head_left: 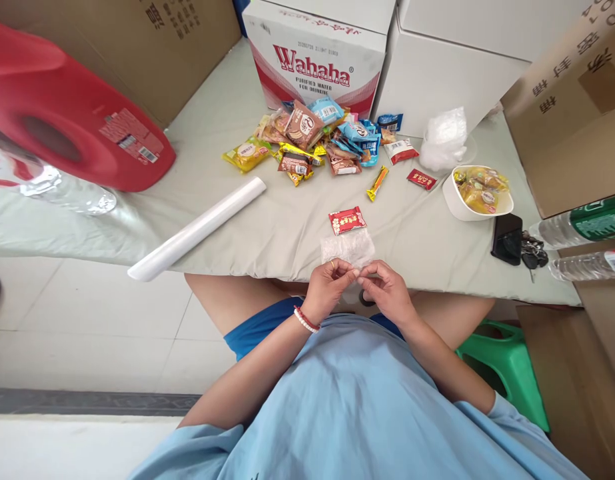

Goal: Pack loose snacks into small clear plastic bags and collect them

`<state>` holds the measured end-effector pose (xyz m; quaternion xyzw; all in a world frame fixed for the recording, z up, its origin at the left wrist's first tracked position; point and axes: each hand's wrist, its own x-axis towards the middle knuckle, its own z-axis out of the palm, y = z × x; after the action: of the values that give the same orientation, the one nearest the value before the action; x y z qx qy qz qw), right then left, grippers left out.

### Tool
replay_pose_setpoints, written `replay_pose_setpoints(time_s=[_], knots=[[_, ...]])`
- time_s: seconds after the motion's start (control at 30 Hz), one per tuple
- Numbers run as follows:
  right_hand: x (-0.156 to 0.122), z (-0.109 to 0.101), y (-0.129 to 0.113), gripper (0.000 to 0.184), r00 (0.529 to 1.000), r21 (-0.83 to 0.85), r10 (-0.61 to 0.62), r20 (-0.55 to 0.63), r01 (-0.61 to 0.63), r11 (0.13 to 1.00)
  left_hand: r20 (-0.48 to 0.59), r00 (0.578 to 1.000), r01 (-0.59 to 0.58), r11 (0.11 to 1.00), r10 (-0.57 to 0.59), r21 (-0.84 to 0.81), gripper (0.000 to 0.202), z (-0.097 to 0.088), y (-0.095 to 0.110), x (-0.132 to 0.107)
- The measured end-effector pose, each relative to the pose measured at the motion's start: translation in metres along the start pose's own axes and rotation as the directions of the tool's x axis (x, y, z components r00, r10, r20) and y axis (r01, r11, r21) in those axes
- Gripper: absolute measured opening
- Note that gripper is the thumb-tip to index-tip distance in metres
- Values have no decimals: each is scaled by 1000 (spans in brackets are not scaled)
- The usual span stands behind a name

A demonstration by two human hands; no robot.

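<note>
At the table's near edge lies a crinkled, see-through plastic bag (348, 247). My left hand (332, 288) and my right hand (387, 288) meet at its near side, fingertips pinched together on the plastic. Both hands are closed, thumbs against forefingers, and the exact edge between them is too small to make out. Just beyond the bag, touching it, is a small red packet (348, 221). Farther off are a yellow stick packet (377, 183) and another red packet (422, 179). A heap of wrapped snacks (307, 127) sits behind them.
To the right stand a white bowl (457, 208) of yellow-wrapped snacks, a bunched white plastic bundle (443, 140), keys (534, 251) and plastic bottles (567, 230). Leftward are a white roll (197, 229), a red jug (82, 113) and a clear bottle (72, 190). A Wahaha box (317, 57) stands behind.
</note>
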<state>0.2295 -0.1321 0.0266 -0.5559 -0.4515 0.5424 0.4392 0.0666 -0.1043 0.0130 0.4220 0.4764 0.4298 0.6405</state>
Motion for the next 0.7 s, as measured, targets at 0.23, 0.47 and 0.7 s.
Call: replay_pose_setpoints(time_s=[0.23,0.47,0.7], knots=[[2,-7,-2,27,1000,94,24,-20,-22,995,-79,997,9,990,-21,-139,44,-4,7,6],[4,-22,-4,33,990,324,96,-106,-57,944,-168,985,-97,931,39,-351,39,-31,25,3],[3,-47,-1,38,971,426,165,-173,-78,901,-341,938,-51,954,-56,-297,45,-86,25,-17]])
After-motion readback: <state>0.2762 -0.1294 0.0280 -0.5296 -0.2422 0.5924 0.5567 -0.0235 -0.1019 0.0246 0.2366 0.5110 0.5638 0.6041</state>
